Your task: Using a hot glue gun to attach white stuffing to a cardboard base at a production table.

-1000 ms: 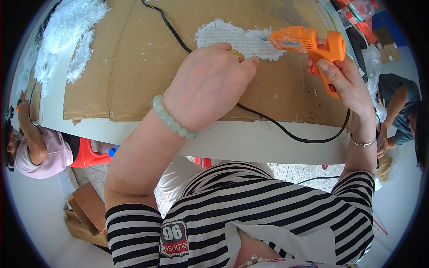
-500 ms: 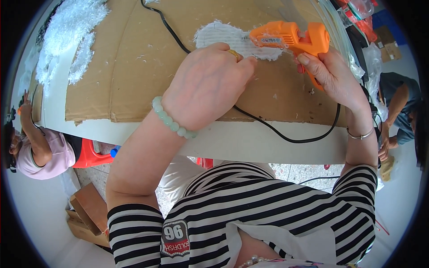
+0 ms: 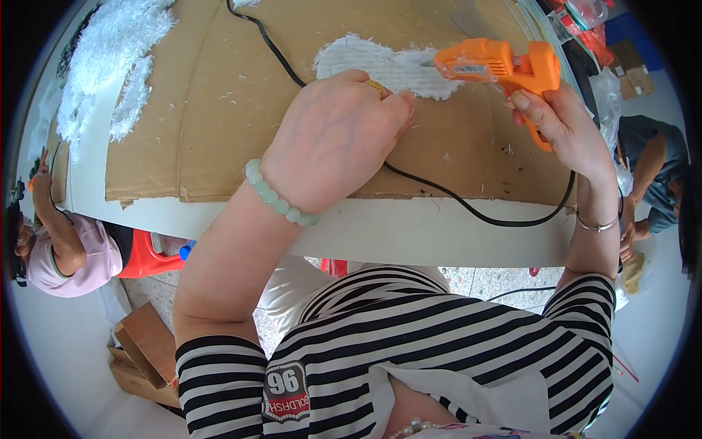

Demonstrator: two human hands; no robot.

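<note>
In my right hand (image 3: 559,128) is an orange hot glue gun (image 3: 501,62), its handle wrapped by my fingers. The gun's nozzle points left, over the right part of a white ribbed cloth piece (image 3: 380,64) with frayed edges. That cloth lies flat on a brown cardboard sheet (image 3: 234,132). My left hand (image 3: 336,132), closed with the back of the hand up, pinches the near edge of the cloth; its fingertips are mostly hidden. A black cord (image 3: 461,203) loops from beneath my left hand toward my right wrist.
White fluffy fabric (image 3: 110,66) is heaped at the far left of the white table (image 3: 409,234). Clear plastic bags (image 3: 608,102) and a red package (image 3: 596,45) lie at the right edge. Another person (image 3: 73,249) is at the left, and one (image 3: 651,168) at the right.
My right hand has moved the glue gun to the right, so the nozzle has shifted from the middle of the cloth toward its right end. My left hand has barely moved.
</note>
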